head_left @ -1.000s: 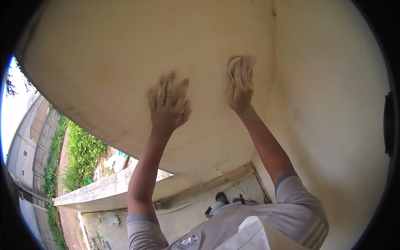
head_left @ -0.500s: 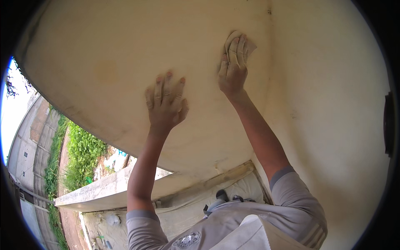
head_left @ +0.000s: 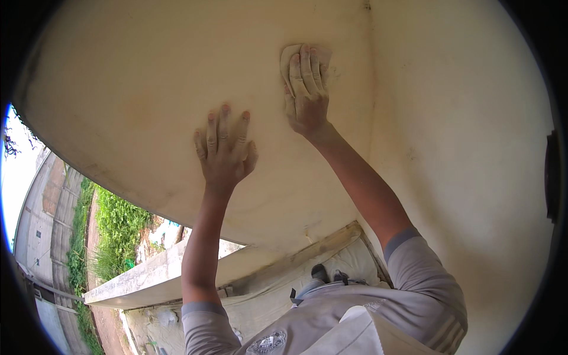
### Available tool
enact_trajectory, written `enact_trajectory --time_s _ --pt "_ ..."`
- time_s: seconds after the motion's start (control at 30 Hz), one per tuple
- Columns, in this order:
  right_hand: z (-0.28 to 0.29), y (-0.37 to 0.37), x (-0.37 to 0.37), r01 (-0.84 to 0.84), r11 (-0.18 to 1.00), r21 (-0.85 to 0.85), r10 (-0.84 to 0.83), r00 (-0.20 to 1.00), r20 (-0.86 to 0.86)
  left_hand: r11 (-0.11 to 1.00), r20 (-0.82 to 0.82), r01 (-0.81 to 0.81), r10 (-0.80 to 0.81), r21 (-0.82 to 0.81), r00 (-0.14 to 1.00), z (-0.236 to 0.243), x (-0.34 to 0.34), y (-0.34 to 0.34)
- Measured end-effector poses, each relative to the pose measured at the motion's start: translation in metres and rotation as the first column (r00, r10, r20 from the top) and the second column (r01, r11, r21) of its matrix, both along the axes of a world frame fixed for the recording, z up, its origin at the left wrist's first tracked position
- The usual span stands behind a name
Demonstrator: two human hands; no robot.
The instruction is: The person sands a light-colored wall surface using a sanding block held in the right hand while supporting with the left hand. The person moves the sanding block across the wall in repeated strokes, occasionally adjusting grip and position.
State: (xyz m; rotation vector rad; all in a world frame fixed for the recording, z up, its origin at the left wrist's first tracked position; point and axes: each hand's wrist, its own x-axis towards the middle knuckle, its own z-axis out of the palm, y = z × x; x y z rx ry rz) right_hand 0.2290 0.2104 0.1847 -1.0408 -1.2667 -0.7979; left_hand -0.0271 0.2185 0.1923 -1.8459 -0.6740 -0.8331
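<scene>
A folded, pale sheet of sandpaper (head_left: 288, 59) lies against the cream plastered wall (head_left: 160, 71). My right hand (head_left: 307, 97) presses it flat there, its fingers laid over the sheet and its edges showing on both sides. Lower and to the left, my left hand (head_left: 223, 151) rests palm-down on the same wall, fingers spread and nothing held. Pale dust coats both hands.
Another wall (head_left: 461, 106) meets this one at a corner on the right. Below, a concrete ledge (head_left: 142, 284) runs out to the left, and a pale sheet (head_left: 260, 310) covers the floor around my feet. Green plants (head_left: 115, 228) grow outside at left.
My right hand has slid left across the wall with the sandpaper, away from the corner. The left hand appears slightly further left, still spread on the wall; the view has shifted a little.
</scene>
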Motion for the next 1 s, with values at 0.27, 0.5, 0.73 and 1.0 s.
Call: enact_trajectory --time_s 0.27,0.5,0.73,1.0 --pt "-0.255 -0.025 -0.018 0.029 0.963 -0.269 -0.041 0.998 -0.039 0.999 0.009 0.041 -0.041 0.002 0.999 0.016 0.007 -0.002" --pt "-0.128 -0.017 -0.018 -0.045 0.986 -0.158 0.002 0.964 -0.264 1.0 0.013 0.027 -0.027 -0.006 1.0 0.01 0.004 0.001" --pt "-0.232 -0.032 -0.039 -0.012 0.951 -0.308 -0.02 0.995 -0.1 0.999 0.0 0.033 -0.033 0.003 0.999 0.018 0.002 0.003" --pt "-0.193 -0.028 -0.049 -0.017 0.96 -0.278 0.005 0.999 -0.046 0.998 0.022 0.065 -0.065 -0.013 0.998 0.022 0.015 0.001"
